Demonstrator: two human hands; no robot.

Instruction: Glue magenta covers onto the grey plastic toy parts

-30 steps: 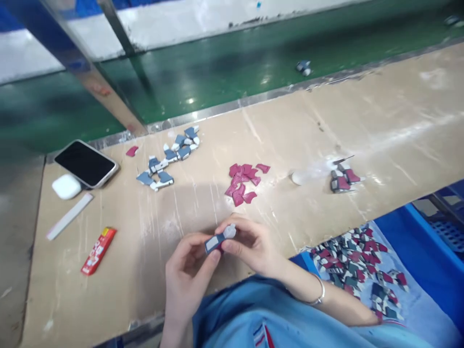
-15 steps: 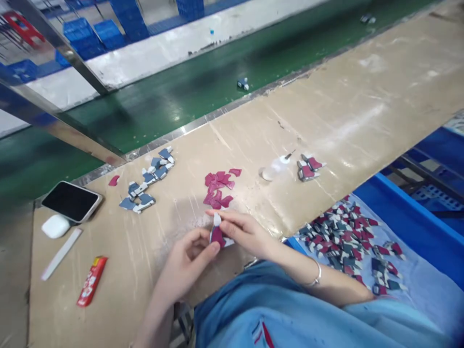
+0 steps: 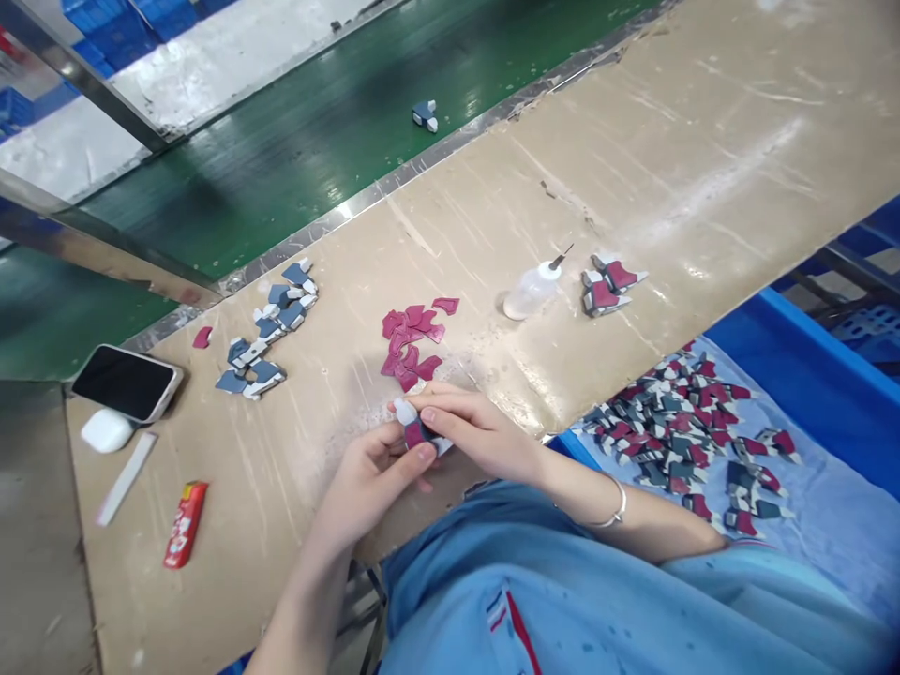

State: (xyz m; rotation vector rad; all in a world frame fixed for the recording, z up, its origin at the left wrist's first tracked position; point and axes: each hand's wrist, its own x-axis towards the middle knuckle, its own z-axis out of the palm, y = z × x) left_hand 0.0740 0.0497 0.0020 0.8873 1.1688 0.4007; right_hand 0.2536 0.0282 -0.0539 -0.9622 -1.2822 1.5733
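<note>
Between my two hands is a small plastic part (image 3: 414, 431) with a white tip and a dark red panel. My left hand (image 3: 376, 483) grips its lower side between thumb and fingers. The fingers of my right hand (image 3: 485, 431) are closed on its right side and partly hide it. Just beyond my hands lies a loose pile of dark red pieces (image 3: 404, 336). To the left of these sit several blue-grey and white parts (image 3: 281, 309). A clear bottle with a thin needle tip (image 3: 531, 291) lies on its side, near two joined-looking red and grey parts (image 3: 606, 286).
A phone (image 3: 127, 382), a white case (image 3: 107, 430), a pale strip (image 3: 127, 478) and a red wrapper (image 3: 186, 525) lie at the left. A blue bin (image 3: 808, 375) with many red and grey parts stands at the right. One part (image 3: 425, 115) rests on the green belt (image 3: 316, 122).
The camera view has shifted, so the table things sit a little differently in the picture. The part in my hands has turned slightly, and my right fingers now cover more of its red panel.
</note>
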